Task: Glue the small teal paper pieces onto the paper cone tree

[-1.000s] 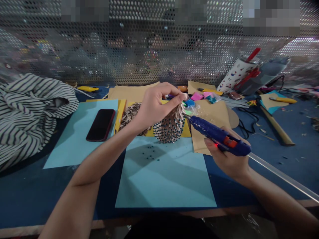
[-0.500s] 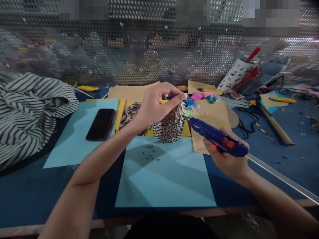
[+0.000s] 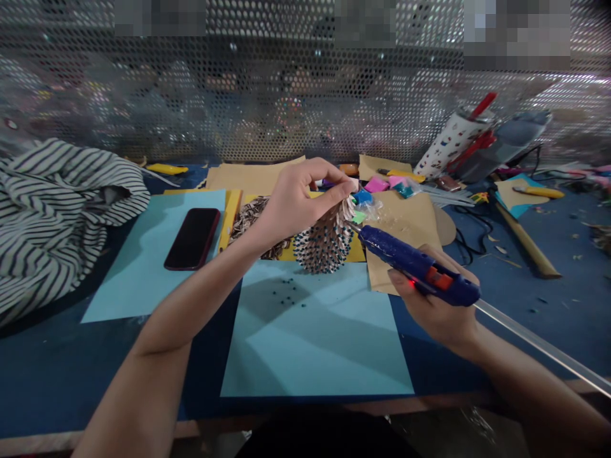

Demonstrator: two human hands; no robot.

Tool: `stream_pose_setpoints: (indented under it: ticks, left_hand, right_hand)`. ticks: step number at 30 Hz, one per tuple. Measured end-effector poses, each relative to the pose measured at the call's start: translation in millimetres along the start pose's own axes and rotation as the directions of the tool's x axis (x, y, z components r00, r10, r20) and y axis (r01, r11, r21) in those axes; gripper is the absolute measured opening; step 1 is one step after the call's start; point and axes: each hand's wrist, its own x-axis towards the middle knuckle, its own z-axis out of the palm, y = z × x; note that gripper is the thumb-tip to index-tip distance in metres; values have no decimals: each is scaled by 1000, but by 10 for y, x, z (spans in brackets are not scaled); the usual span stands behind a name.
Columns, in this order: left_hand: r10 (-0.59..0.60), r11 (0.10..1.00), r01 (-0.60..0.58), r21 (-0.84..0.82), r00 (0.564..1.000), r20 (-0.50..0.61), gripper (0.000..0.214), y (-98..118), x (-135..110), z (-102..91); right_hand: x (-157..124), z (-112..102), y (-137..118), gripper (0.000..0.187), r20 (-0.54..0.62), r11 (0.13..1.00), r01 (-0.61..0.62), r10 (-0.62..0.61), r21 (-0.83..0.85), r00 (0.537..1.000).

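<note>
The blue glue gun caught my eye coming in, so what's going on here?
The person's right hand holds the blue glue gun, its nozzle against or close to the side of a spiky, blue-tipped piece. The left hand grips that piece at the top. A light blue sheet lies in front, with small dark bits on it.

Held the left forearm (image 3: 205, 294) aslant from eight o'clock toward two, with the left hand (image 3: 300, 200) arched near the centre and its thumb and forefinger pinched toward two. Angled the right forearm (image 3: 525, 388) from four o'clock toward ten, with the right hand (image 3: 446, 321) curled in a close grip.
</note>
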Motion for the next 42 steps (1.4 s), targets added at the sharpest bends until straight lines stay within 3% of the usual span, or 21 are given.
stream_pose_setpoints:
  ticks: [42]
  left_hand:
    - [8, 1000, -8, -9, 1000, -14, 13, -9, -7, 27]
  right_hand:
    - [1, -24, 38, 25, 3, 1000, -14, 14, -19, 1000]
